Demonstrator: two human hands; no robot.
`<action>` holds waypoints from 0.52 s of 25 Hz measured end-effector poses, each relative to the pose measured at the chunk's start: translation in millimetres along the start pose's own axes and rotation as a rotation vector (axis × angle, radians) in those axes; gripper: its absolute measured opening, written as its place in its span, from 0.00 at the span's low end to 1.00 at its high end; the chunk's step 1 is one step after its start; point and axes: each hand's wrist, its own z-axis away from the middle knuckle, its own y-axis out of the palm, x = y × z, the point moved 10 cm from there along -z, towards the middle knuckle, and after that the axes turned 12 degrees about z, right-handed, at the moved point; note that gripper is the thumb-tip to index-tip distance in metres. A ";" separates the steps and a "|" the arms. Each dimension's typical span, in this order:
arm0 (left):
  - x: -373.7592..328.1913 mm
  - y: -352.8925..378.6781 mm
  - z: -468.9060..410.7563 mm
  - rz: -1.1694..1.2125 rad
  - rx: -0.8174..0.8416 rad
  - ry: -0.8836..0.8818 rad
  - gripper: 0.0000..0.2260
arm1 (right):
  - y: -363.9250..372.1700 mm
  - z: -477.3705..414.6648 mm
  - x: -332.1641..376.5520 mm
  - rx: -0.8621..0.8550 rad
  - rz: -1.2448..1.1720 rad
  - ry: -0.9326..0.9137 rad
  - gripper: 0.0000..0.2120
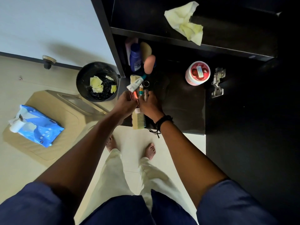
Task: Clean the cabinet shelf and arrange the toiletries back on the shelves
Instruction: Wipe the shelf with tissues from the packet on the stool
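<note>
The left hand (125, 101) and the right hand (148, 103) are both closed around small tubes (135, 84) over the comb (138, 120), just in front of the blue bottle (135, 58). Better to stand the tubes beside that bottle one at a time.

Navy short sleeves (32, 203), pale cream trousers (116, 172), bare feet (150, 151), black corded wristband (162, 122) on right wrist.
</note>
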 end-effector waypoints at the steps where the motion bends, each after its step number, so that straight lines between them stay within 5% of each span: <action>1: -2.0 9.4 5.1 0.044 0.048 -0.003 0.13 | 2.3 0.9 -1.8 0.007 0.002 0.012 0.17; 13: 7.9 160.8 17.4 0.161 0.326 -0.065 0.12 | -100.6 8.2 -108.4 -0.223 0.293 0.091 0.18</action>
